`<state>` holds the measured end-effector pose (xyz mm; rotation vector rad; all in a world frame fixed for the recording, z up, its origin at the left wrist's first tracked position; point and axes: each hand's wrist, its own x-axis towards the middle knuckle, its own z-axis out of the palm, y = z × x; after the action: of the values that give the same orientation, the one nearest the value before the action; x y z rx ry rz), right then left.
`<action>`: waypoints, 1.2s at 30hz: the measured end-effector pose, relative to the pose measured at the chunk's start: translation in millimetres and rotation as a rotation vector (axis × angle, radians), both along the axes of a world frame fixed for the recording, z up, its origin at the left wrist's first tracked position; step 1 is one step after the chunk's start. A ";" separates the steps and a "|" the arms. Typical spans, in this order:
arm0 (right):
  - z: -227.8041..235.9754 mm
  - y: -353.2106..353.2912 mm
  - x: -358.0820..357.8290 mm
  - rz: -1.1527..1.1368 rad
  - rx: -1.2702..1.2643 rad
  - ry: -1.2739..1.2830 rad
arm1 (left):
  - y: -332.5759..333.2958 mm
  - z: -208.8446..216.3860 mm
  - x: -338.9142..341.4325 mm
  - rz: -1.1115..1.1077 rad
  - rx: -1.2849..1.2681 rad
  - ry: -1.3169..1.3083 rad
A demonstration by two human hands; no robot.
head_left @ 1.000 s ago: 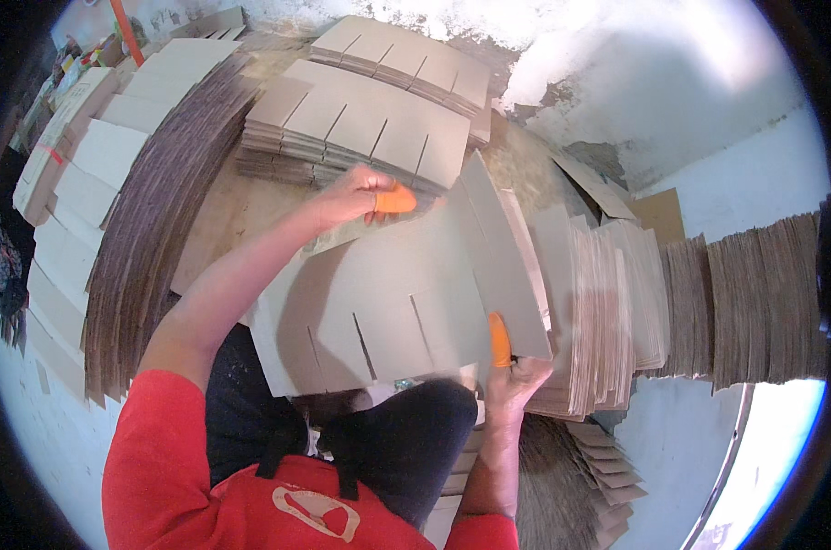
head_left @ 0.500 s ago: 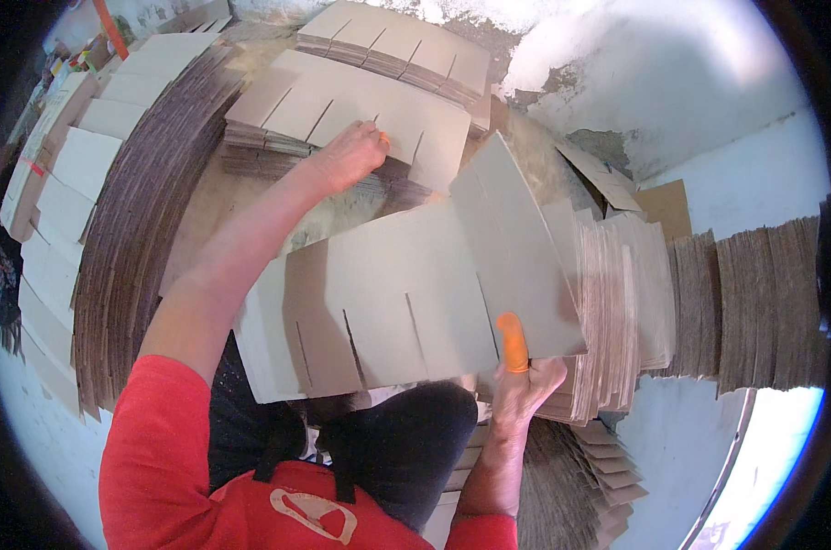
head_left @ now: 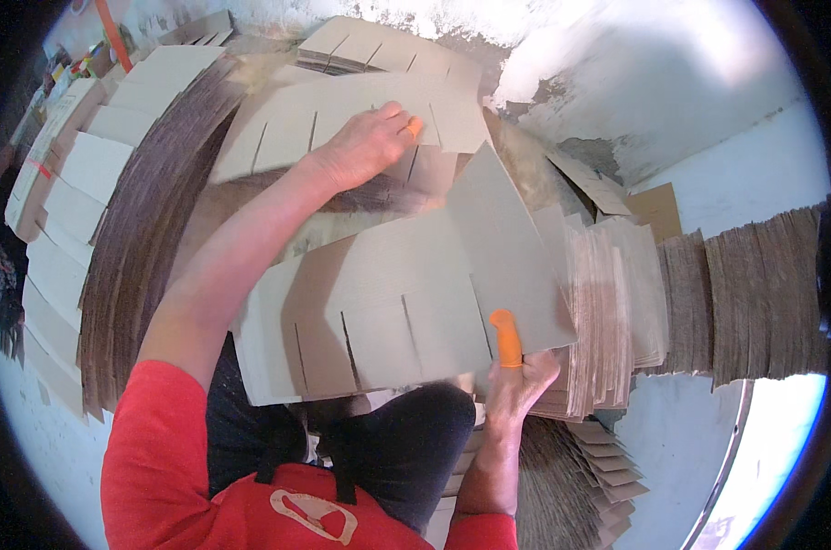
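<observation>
My left hand, an orange finger cover on one fingertip, reaches over the far stack. Its fingers are closed at a slotted cardboard sheet, which sits askew with its near edge raised off the stack; the fingertips are partly hidden. Across my lap lies another slotted cardboard sheet, its right-hand panel bent upward. My right hand grips that sheet at its lower right, with the orange-covered thumb on top and the other fingers mostly hidden beneath.
A long curved row of stacked cardboard fills the left side. Behind the far stack stands another slotted cardboard pile near the peeling wall. Upright cardboard sheets and darker bundles line the right.
My left hand has moved slightly right, and the far sheet under it has lifted and shifted off the stack. The sheet in my right hand stays nearly still.
</observation>
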<state>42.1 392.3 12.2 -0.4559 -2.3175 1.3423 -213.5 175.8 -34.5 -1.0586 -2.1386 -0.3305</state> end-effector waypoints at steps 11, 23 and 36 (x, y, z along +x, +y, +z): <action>7.3 -4.8 -1.7 0.055 0.104 0.043 | 20.5 22.8 65.7 -0.085 -0.014 0.016; 12.7 -30.4 5.5 0.028 0.420 0.080 | 17.3 55.0 141.0 -0.205 -0.185 -0.013; 86.0 -65.1 -53.0 0.406 0.927 0.032 | -58.6 126.8 216.2 -0.104 -0.141 -0.747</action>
<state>-11.0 327.3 98.2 0.3394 -2.7539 0.2709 2.7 117.2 92.3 -1.2616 -2.7949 -0.7232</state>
